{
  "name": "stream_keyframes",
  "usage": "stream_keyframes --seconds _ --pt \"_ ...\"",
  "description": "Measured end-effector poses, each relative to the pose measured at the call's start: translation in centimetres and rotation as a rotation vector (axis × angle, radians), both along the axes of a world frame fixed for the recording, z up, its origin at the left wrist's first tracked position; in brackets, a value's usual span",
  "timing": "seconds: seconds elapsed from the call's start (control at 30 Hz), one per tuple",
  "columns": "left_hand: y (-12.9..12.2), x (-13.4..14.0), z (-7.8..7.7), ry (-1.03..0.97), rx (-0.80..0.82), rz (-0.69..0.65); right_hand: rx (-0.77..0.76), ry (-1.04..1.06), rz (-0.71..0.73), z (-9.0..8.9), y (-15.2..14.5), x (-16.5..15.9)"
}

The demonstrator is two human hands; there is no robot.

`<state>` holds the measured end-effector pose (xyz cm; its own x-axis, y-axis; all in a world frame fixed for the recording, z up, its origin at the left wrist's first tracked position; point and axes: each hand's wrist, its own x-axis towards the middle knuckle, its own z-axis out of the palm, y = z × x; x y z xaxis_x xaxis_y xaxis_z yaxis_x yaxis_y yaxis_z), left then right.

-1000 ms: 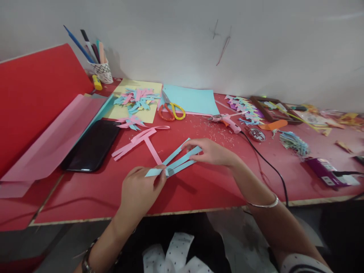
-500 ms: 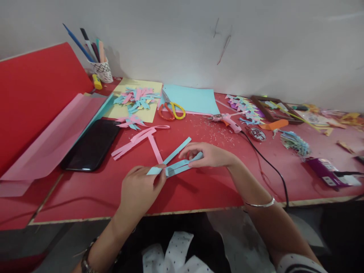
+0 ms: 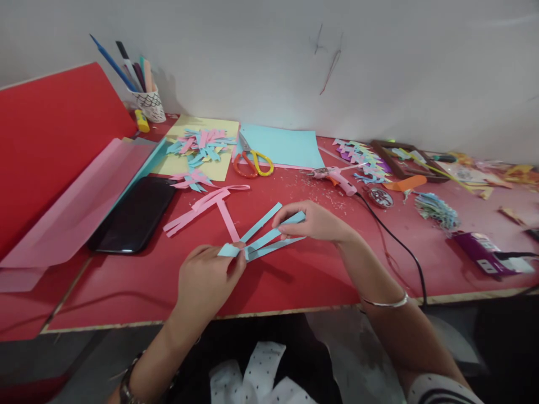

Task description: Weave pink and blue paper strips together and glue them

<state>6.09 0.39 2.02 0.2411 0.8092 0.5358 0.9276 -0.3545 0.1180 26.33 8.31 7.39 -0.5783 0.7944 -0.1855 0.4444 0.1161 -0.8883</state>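
Observation:
Between thumb and fingers, my left hand (image 3: pixel 210 275) pinches light blue paper strips (image 3: pixel 263 241) where they come together, close to the table's front edge. My right hand (image 3: pixel 305 221) is closed on the far end of one of these blue strips and holds it raised. A lower blue strip (image 3: pixel 280 246) runs free beneath it, and another blue strip (image 3: pixel 261 223) points away toward the wall. Just beyond my left fingers, a pink paper strip (image 3: pixel 228 219) reaches back to more pink strips (image 3: pixel 196 212) on the table.
Scissors (image 3: pixel 254 160) lie near light blue sheets (image 3: pixel 282 147) and a pile of cut paper pieces (image 3: pixel 206 143). A pink glue gun (image 3: pixel 337 178) trails a black cord on the right. A black phone (image 3: pixel 133 216) and a pen cup (image 3: pixel 150 106) are at left.
My right hand has lifted one blue strip slightly up and away from the lower one, which now hangs free. My left hand keeps its pinch in nearly the same place.

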Motion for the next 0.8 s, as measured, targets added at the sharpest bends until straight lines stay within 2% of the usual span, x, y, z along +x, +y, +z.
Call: stream_keyframes --seconds 0.13,0.37,0.53,0.73,0.8 --pt "0.1 0.1 -0.2 0.025 -0.007 0.015 -0.049 0.092 0.096 0.3 -0.3 -1.7" --pt "0.3 0.6 0.1 0.073 0.117 0.076 -0.138 0.167 0.247 0.1 -0.7 -4.8" --pt "0.3 0.7 0.1 0.05 0.118 0.102 0.007 0.133 0.303 -0.7 -0.7 -5.7" --pt "0.3 0.6 -0.3 0.05 0.128 0.083 -0.03 0.161 0.367 -0.2 0.0 -4.8" --pt "0.4 0.6 -0.5 0.051 0.143 0.083 0.099 0.136 0.303 -0.2 0.7 -4.0"
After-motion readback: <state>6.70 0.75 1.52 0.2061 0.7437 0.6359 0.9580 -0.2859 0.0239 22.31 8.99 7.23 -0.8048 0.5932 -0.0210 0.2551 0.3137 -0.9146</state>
